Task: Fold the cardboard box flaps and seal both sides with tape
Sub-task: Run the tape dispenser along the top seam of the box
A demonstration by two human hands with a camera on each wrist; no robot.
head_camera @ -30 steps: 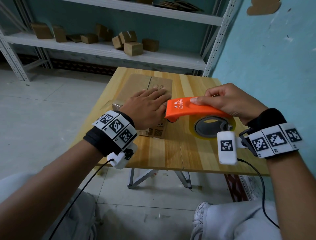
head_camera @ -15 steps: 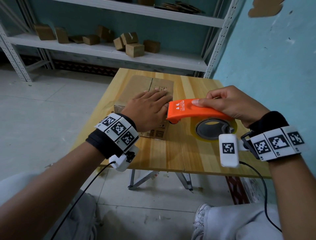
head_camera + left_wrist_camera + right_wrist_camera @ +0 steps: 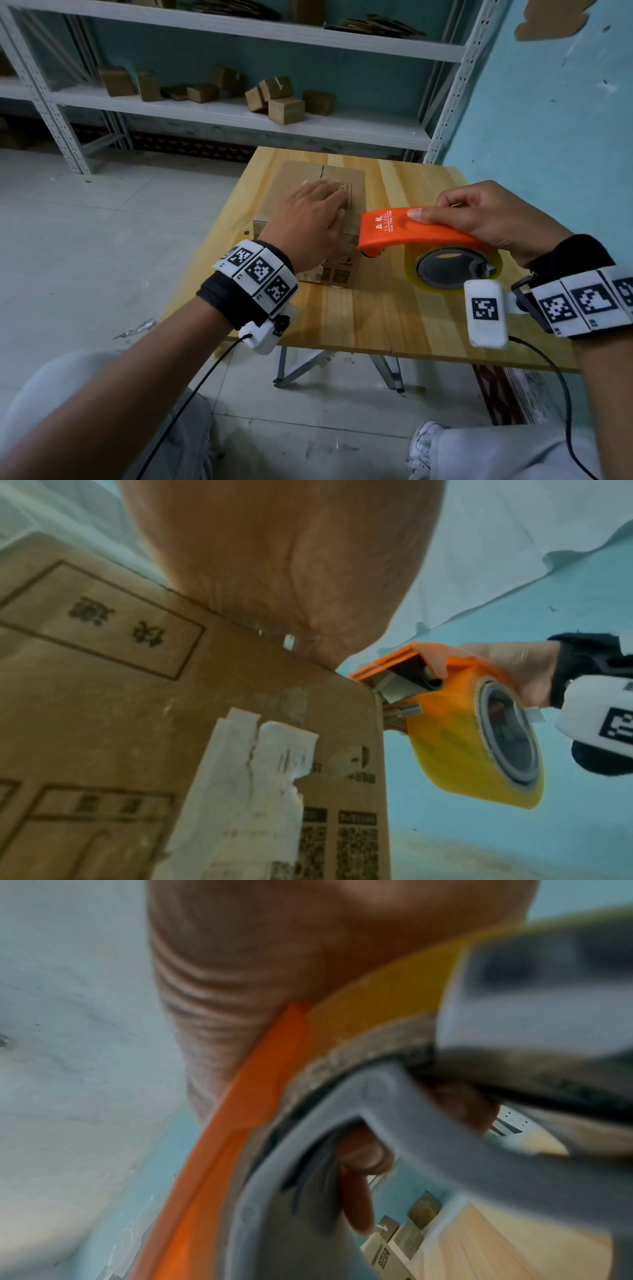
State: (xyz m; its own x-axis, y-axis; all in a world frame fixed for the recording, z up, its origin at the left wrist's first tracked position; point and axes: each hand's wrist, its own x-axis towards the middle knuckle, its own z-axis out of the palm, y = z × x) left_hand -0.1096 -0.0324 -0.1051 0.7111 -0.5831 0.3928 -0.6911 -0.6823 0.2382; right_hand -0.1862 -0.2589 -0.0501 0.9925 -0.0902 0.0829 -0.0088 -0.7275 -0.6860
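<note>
Left hand flat on cardboard box; right hand grips tape dispenser at box edge; shelf behind.

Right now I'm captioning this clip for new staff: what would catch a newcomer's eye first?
The bright orange tape dispenser with its yellow tape roll, gripped by the right hand at the right end of the cardboard box. Next, the left hand pressing flat on the box's top, on the wooden table.

Teal wall, white metal shelving, pale tiled floor, wooden table
</note>
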